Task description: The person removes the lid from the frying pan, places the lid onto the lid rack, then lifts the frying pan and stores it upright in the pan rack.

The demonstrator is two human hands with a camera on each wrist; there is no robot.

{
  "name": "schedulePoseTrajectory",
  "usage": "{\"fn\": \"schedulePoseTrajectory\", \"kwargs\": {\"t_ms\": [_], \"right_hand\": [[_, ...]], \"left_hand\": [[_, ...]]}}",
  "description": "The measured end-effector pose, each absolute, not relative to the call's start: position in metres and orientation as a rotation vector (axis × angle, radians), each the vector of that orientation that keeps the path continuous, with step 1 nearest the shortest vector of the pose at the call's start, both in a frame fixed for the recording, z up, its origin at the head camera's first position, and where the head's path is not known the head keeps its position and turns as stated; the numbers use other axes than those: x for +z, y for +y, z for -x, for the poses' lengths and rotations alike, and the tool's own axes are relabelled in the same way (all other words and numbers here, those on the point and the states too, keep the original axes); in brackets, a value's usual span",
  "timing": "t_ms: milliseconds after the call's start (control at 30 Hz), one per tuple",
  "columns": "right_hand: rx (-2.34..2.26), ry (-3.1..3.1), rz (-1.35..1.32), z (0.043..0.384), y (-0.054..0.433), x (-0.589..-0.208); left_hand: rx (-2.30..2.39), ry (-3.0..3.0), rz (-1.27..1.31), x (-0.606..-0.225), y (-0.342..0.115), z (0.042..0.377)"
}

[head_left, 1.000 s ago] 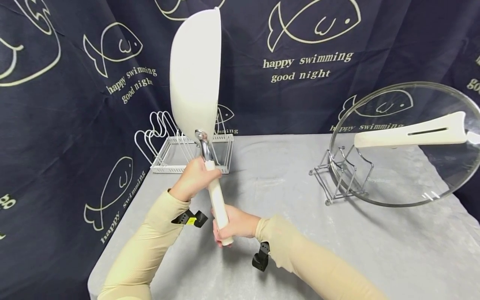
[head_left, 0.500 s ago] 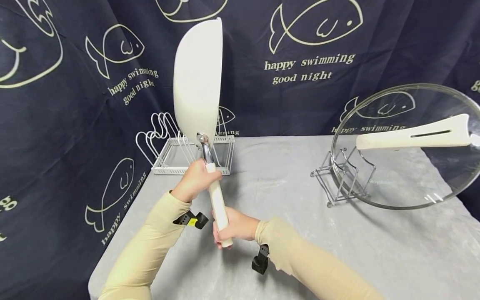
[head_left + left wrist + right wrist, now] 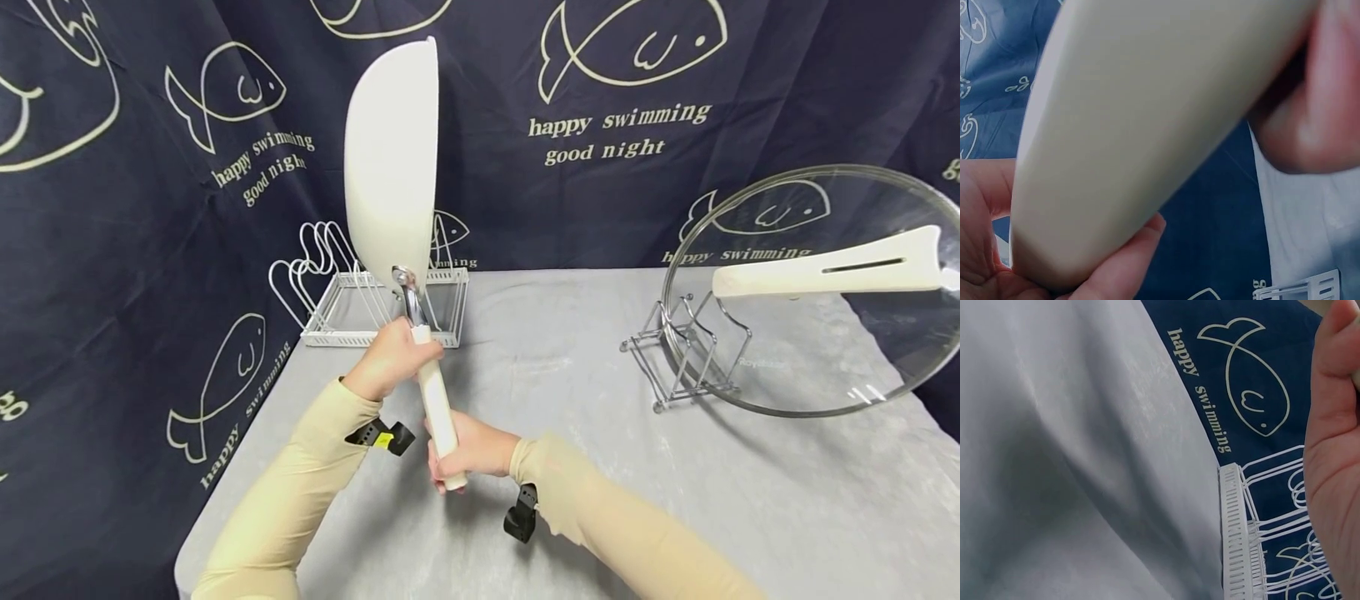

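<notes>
A white frying pan [image 3: 393, 158] is held up on edge above the table, its deep bowl at the top and its long white handle slanting down toward me. My left hand [image 3: 392, 360] grips the handle just below the metal neck. Lower down, my right hand [image 3: 468, 450] is wrapped round the handle's end. Close up in the left wrist view, the pan handle [image 3: 1129, 137] crosses the picture with fingers on both sides. The right wrist view shows only part of my right hand [image 3: 1338, 431] at its edge. The pan's inside is hidden.
Behind the pan, a white wire rack [image 3: 330, 321] with a tray base stands at the table's back left. On the right, a glass lid [image 3: 810, 350] with a white handle stands upright in a small metal wire rack [image 3: 686, 354]. A dark fish-print curtain [image 3: 495, 208] hangs behind the grey table [image 3: 570, 358].
Both hands keep their hold on the handle. The pan sits slightly lower in the head view than a second ago; otherwise little differs.
</notes>
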State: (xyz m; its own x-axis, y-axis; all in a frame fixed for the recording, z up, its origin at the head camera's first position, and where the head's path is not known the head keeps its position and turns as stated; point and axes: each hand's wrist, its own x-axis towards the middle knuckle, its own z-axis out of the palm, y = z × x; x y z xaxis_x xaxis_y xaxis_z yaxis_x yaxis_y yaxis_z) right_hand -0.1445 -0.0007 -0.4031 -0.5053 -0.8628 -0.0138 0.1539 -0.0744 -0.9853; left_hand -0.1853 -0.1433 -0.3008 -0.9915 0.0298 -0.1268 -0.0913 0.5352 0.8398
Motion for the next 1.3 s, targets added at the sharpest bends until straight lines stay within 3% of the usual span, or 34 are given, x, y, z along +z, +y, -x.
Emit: {"fn": "schedulePoseTrajectory", "kwargs": {"t_ms": [667, 1300], "right_hand": [[-1.637, 1.489, 0.736, 0.164, 0.001, -0.399], [-1.633, 1.499, 0.634, 0.183, -0.004, -0.396]], "left_hand": [[1.583, 2.532, 0.123, -0.310, -0.147, 0.206], [1.429, 2.608, 0.102, -0.304, -0.146, 0.230]]}}
